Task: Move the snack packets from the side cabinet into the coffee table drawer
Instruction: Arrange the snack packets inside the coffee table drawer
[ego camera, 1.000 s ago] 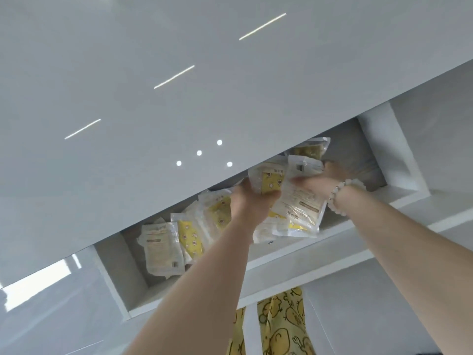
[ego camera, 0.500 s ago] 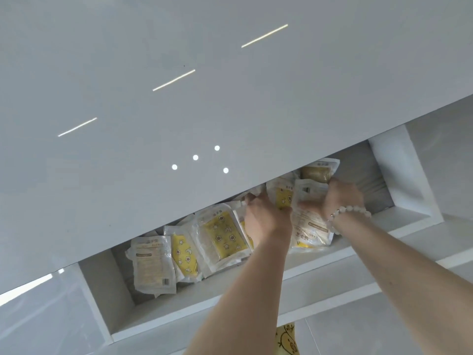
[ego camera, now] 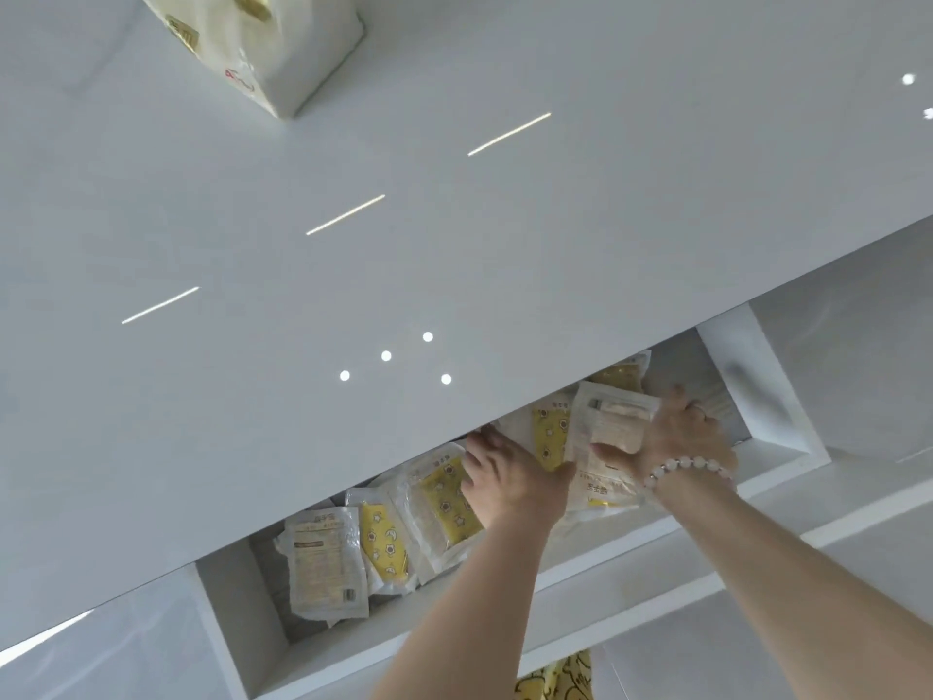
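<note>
The white coffee table drawer (ego camera: 404,644) stands pulled out below the glossy tabletop (ego camera: 454,255). Several snack packets lie in it, white ones (ego camera: 325,568) at the left and yellow star-printed ones (ego camera: 449,502) in the middle. My left hand (ego camera: 510,479) lies on the yellow packets, fingers reaching in under the tabletop edge. My right hand (ego camera: 681,431), with a bead bracelet on its wrist, grips a white packet (ego camera: 613,419) at the drawer's right end, thumb across the front and fingers behind its edge. More packets lie beneath that one.
A white tissue pack (ego camera: 262,48) sits on the tabletop at the far side. The tabletop overhangs the back half of the drawer. Yellow patterned cloth (ego camera: 555,679) shows below the drawer front. The drawer's right corner (ego camera: 747,386) holds no packet.
Both hands have moved a little deeper into the drawer with the packets. The view has tilted up, bringing the tissue pack into sight.
</note>
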